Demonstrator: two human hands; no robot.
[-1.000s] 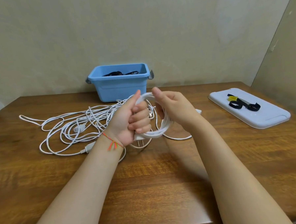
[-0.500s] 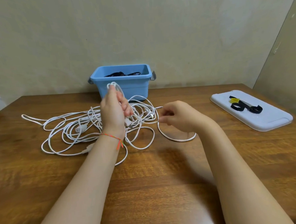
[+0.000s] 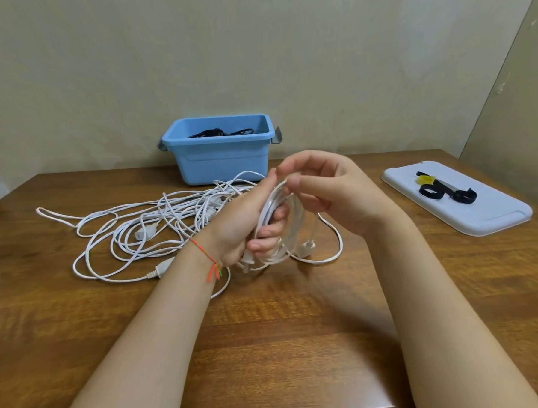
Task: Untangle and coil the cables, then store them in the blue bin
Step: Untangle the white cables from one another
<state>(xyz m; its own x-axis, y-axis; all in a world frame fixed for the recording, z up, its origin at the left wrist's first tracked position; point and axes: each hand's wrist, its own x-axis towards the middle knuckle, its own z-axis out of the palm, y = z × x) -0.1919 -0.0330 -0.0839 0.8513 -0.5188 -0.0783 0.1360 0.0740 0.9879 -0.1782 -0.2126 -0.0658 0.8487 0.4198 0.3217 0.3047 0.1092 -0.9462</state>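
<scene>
This looks like a plain room in a home or a simple recording corner, not a workshop or shop. A wooden desk (image 3: 300,342) with a glossy grain stands pushed against a bare, pale painted wall (image 3: 253,48), and a second wall panel meets it at the desk's far right corner. A blue bin (image 3: 222,162) sits at the desk's far edge.

The cables (image 3: 157,228) spread on the worktop (image 3: 269,344) are white, as is the coil (image 3: 278,228). The worktop is brown wood with darker grain bands. The bin (image 3: 221,158) is light blue with grey handles and holds black cables (image 3: 217,132). The lid (image 3: 480,214) is pale lavender-white and carries black straps (image 3: 448,193) and a yellow one (image 3: 426,180). A wrist thread (image 3: 206,257) is orange-red with a green tip. The wall (image 3: 253,48) is plain beige.
</scene>
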